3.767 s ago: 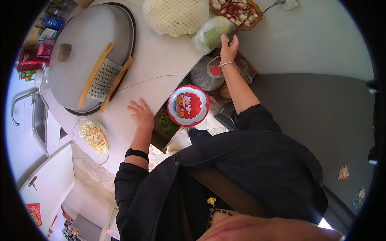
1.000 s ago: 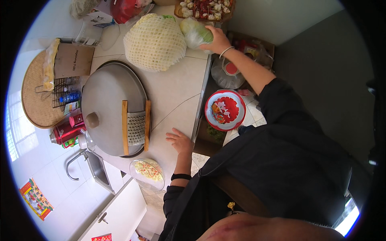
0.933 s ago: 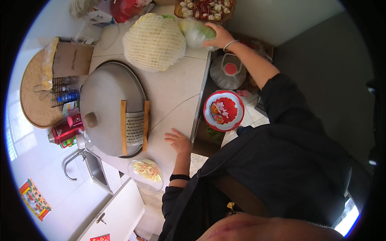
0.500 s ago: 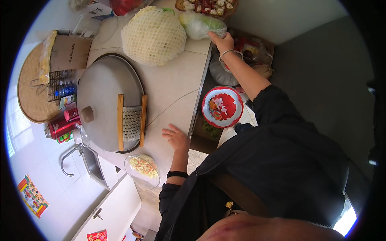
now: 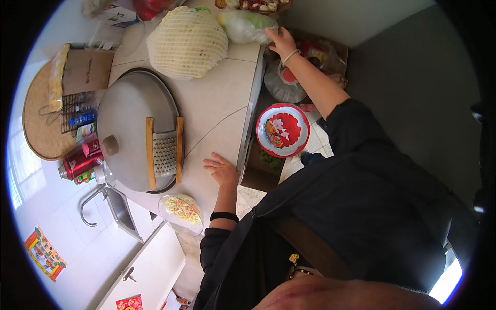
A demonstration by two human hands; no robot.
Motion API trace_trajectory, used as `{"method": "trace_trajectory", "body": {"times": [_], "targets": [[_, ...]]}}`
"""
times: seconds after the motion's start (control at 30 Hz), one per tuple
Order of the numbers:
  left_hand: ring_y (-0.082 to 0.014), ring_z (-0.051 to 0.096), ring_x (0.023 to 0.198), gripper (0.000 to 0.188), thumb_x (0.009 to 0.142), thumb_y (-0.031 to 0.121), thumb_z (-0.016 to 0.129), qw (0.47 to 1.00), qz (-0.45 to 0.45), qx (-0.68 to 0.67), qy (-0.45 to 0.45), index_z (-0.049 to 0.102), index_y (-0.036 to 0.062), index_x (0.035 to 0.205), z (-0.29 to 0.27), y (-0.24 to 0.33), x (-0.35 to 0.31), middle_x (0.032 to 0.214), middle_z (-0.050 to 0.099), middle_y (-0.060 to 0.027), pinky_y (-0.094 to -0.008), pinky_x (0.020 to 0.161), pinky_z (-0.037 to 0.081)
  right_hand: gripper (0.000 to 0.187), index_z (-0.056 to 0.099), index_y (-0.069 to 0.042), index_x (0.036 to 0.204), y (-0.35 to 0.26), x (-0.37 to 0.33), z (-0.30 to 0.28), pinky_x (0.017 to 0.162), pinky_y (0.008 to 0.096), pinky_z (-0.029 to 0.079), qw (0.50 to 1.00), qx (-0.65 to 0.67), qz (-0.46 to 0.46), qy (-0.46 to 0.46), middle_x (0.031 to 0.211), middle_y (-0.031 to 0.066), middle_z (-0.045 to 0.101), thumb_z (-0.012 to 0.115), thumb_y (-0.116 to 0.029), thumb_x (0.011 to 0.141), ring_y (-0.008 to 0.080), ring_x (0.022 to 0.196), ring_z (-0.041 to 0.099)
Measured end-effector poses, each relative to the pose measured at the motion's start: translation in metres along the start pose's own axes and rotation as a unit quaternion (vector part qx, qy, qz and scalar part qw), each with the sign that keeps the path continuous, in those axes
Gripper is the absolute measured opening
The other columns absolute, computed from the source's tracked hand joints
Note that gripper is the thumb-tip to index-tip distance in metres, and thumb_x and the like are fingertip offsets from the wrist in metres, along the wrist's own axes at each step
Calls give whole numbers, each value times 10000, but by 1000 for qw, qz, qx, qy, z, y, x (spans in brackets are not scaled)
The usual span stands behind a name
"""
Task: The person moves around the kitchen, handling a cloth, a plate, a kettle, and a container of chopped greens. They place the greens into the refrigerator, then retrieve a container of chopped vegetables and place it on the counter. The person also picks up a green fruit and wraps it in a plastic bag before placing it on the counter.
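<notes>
My left hand [image 5: 222,170] rests on the light countertop [image 5: 217,101] near its edge, fingers spread and holding nothing. My right hand [image 5: 282,44] reaches out to the far right, fingers apart, at the near end of a pale green vegetable in a clear plastic bag [image 5: 245,27]. Its fingertips are at the bag's end; a firm grip does not show. Left of the bag sits a large round cabbage [image 5: 187,44] in a white foam net. A wood-framed metal grater [image 5: 165,154] lies on the big grey domed lid [image 5: 132,121]. Shredded vegetables fill a clear bowl [image 5: 181,211] near my left hand.
A red-and-white enamel basin [image 5: 283,130] with a flower pattern is below the counter edge, beside a bagged container [image 5: 284,82]. A red thermos [image 5: 80,164], a woven tray [image 5: 39,111] and a sink with a faucet [image 5: 85,209] are on the left. Garlic [image 5: 258,5] lies at the back.
My right hand has shifted slightly away from the middle of the bag, toward its end. The view has moved a little to the right. My left hand stays on the counter.
</notes>
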State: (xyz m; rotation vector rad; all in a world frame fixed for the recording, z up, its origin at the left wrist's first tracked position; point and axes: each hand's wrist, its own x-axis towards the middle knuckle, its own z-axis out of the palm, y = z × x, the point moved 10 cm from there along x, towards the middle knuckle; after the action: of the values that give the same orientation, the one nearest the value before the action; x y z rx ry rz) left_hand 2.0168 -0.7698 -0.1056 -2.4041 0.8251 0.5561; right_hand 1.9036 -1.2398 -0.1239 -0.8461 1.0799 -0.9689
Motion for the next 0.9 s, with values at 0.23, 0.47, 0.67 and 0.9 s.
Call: {"method": "trace_trajectory", "body": {"times": [0.23,0.47,0.67,0.9], "targets": [[-590,237,1227,1105,663,359,735,1000,4,15,-2,33,-99,1383,4,-1,2,1360,113,-435,-509,881,449,416,546,-22,1113,-11,-53,36,721,283,493,978,-173,-87,-82,940,90,643,651,-290,812,176,823,622],[-580,247,1231,1007,687,302,700,1000,-6,19,16,91,-65,1400,-2,-4,1,1377,128,-411,-486,884,454,568,452,-103,1267,37,-75,173,945,413,378,925,102,272,-243,1282,67,478,623,-430,835,202,1171,452],[-586,250,1232,963,712,311,682,999,-12,23,25,124,-62,1402,-4,-5,1,1371,145,-418,-490,873,461,570,421,-132,1290,50,-67,218,990,428,372,869,247,250,-349,1318,37,465,606,-436,845,220,1203,446],[-594,246,1225,947,706,269,668,1000,-9,12,18,116,-74,1395,1,-6,4,1361,146,-425,-494,880,454,677,346,-175,1346,75,-92,241,1039,491,284,854,333,275,-289,1357,28,419,634,-469,808,245,1249,388]]}}
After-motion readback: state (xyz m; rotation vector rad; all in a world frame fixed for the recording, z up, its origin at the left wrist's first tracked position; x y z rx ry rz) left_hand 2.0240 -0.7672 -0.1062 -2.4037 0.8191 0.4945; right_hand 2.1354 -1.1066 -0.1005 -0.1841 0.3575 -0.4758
